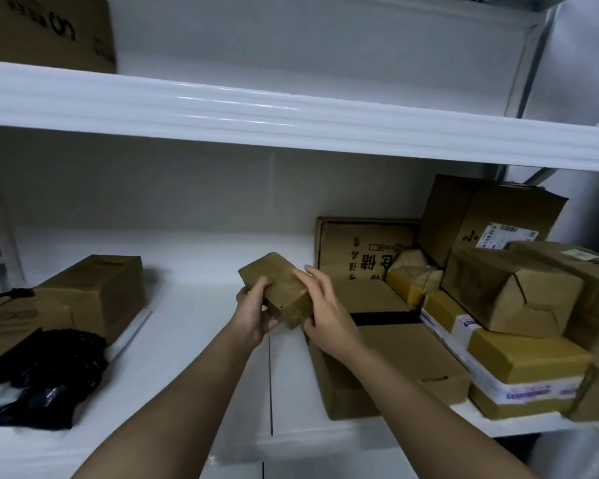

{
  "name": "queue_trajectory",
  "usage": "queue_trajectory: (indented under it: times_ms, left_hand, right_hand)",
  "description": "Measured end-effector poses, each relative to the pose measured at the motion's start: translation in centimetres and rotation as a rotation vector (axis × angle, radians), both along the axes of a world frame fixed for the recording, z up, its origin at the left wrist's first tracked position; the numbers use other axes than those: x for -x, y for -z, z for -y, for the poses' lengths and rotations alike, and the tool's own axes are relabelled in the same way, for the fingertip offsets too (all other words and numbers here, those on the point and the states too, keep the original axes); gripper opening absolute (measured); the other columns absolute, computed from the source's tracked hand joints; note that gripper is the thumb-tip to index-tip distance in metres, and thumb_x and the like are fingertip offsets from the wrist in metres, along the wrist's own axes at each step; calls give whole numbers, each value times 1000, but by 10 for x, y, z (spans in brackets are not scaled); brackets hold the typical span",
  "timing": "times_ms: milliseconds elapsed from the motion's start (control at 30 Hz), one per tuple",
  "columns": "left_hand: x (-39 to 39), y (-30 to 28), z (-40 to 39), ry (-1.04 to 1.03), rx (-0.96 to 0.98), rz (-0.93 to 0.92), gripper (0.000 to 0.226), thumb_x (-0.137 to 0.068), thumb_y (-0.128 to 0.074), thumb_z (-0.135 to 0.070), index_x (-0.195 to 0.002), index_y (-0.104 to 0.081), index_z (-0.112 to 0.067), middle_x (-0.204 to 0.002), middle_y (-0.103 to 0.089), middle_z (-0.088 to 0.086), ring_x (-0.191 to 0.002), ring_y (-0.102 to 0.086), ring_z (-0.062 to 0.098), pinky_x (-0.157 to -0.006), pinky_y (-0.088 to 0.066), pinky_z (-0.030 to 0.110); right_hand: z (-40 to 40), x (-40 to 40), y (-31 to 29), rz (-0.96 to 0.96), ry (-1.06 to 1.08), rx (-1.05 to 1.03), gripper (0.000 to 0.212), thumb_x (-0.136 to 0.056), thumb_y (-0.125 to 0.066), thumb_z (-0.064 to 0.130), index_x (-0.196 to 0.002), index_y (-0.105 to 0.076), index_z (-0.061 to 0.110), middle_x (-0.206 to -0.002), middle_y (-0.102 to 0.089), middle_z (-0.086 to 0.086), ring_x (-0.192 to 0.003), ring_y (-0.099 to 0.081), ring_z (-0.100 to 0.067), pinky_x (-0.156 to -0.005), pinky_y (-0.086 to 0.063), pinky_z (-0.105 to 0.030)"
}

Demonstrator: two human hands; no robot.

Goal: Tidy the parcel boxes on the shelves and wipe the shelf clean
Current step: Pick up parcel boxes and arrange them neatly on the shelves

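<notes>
We were mid-tidy: our left hand [253, 307] and right hand [320, 305] both gripped a small taped parcel [278, 288], held above the white shelf [194, 305], just left of the box pile [464, 299]. Next, we judged, it needed a neat, stable spot among them.

2 bare forearms, left hand [253, 314], right hand [325, 314], sleeveless, ringless

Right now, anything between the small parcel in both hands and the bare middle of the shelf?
Nothing visible. The small parcel, held by left hand and right hand, is over bare shelf; other boxes sit off to either side.
</notes>
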State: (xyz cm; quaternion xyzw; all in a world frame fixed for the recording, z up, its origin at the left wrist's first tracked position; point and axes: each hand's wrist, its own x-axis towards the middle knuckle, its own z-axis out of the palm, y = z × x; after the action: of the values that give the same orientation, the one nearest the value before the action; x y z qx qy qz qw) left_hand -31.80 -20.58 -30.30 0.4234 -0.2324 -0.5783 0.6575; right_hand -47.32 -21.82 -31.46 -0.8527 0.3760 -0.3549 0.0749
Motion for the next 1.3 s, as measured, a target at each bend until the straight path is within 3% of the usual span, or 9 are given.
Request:
queue_trajectory:
  times_ms: [100, 300, 467, 567, 667, 767, 967, 1167, 1300]
  left_hand:
    - [4, 1, -17, -37, -12, 26, 47, -90, -61, -22, -129, -44, -4, -112, -61, 14, -92, -65, 23, -64, -58, 34]
    - [-1, -2, -35, -70, 29, 192, 45, -89, -61, -9, -131, -46, -2, -114, -62, 15, -92, -63, 24, -74, -54, 33]
    - [-10, -4, -47, -104, 61, 552, 61, -82, -67, -4, -131, -31, -13, -118, -54, 10, -104, -56, 24, -80, -49, 32]
    - [-19, -2, -51, -121, 170, 813, 64, -76, -72, -4, -124, -32, -18, -120, -54, 8, -103, -56, 22, -81, -52, 35]
    - [-32, -3, -54, -224, 259, 1169, 64, -70, -78, -21, -118, -36, -25, -115, -59, -3, -99, -58, 21, -78, -52, 39]
    - [-41, -6, -58, -353, 357, 1391, 54, -71, -69, -5, -117, -43, -17, -112, -58, -2, -103, -53, 23, -80, -46, 35]
    - [-50, -5, -58, -380, 495, 1523, 56, -70, -69, -1, -119, -49, -18, -124, -41, 2, -114, -48, 25, -84, -50, 39]
    - [-48, 0, -63, -515, 458, 1808, 68, -57, -81, -13, -117, -48, -21, -112, -54, 6, -96, -61, 29, -77, -47, 40]
    - [-51, -2, -72, -165, 517, 1810, 89, -65, -77, -48, -141, -36, -24, -141, -38, 1, -127, -43, 20, -100, -40, 36]
  right_hand:
    - [-16, 3, 4, 137, -24, -170, 81, -84, -50, -6, -149, -23, 34, -150, -26, 8, -127, -43, -15, -103, -43, -31]
    - [-26, -2, -8, 288, 5, -373, 59, -92, -41, -8, -136, -49, 31, -129, -45, 4, -105, -47, -3, -91, -43, -13]
    - [-35, -24, -28, 509, -44, -661, 37, -101, -37, 10, -134, -45, 25, -125, -54, -23, -112, -57, -31, -96, -49, -39]
    - [-42, -38, -40, 641, -82, -881, 37, -103, -33, 34, -138, -38, 23, -125, -55, -6, -108, -56, -18, -79, -50, -26]
    - [-39, -47, -41, 749, -83, -1001, 40, -98, -30, 57, -124, -49, 33, -128, -55, 0, -112, -54, -21, -86, -49, -36]
    - [-39, -53, -42, 863, -111, -1055, 52, -94, -27, 65, -109, -61, 28, -118, -61, 0, -103, -62, -25, -78, -54, -37]
    - [-45, -55, -50, 859, -77, -1107, 56, -88, -42, 68, -111, -65, 22, -112, -70, -9, -98, -69, -29, -80, -57, -39]
    - [-53, -51, -55, 819, -92, -1061, 35, -89, -55, 52, -103, -64, 21, -101, -71, -7, -93, -69, -25, -81, -57, -39]
    - [-56, -51, -58, 763, 1, -904, 33, -89, -60, 28, -117, -52, 12, -93, -65, -1, -81, -65, -12, -62, -57, -27]
